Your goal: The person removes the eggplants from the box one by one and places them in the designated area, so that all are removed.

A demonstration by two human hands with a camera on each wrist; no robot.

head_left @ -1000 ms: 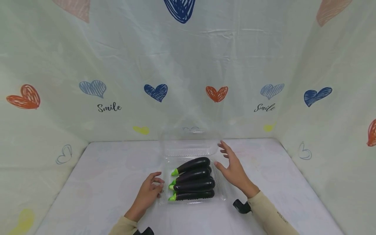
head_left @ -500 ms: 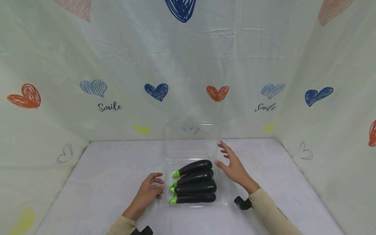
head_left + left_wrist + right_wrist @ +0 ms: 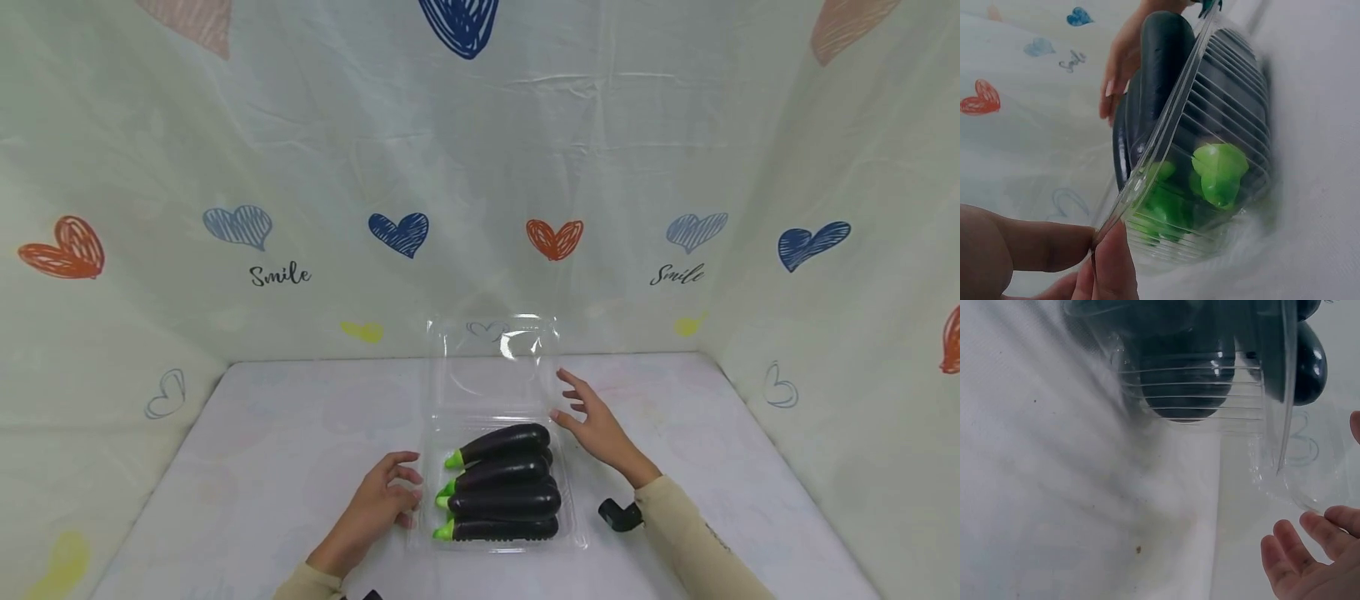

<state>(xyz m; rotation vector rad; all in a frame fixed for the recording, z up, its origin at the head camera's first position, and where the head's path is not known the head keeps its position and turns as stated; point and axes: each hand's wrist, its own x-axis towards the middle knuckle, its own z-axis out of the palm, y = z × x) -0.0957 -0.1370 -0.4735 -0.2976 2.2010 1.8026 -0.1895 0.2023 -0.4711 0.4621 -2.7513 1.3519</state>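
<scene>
A clear plastic clamshell box (image 3: 573, 533) stands on the table with its lid (image 3: 491, 375) swung up at the back. Inside lie several dark eggplants (image 3: 506, 502), stacked in a row, their green stem ends to the left. My left hand (image 3: 373, 508) is at the box's left side; in the left wrist view its thumb (image 3: 1054, 245) and a fingertip pinch the rim (image 3: 1124, 203). My right hand (image 3: 603, 429) is by the lid's right edge near the hinge, fingers spread and holding nothing. In the right wrist view its fingertips are close to the lid (image 3: 1319, 469).
The white table (image 3: 285, 450) reaches back to a pale cloth wall (image 3: 480, 167) printed with hearts and lettering. Similar cloth hangs on both sides. A black wrist camera mount (image 3: 619, 515) sits at the right sleeve.
The box with the eggplants has slid toward me, and my left hand has come nearer with it. The lid has swung up to stand more upright. My right hand has barely moved.
</scene>
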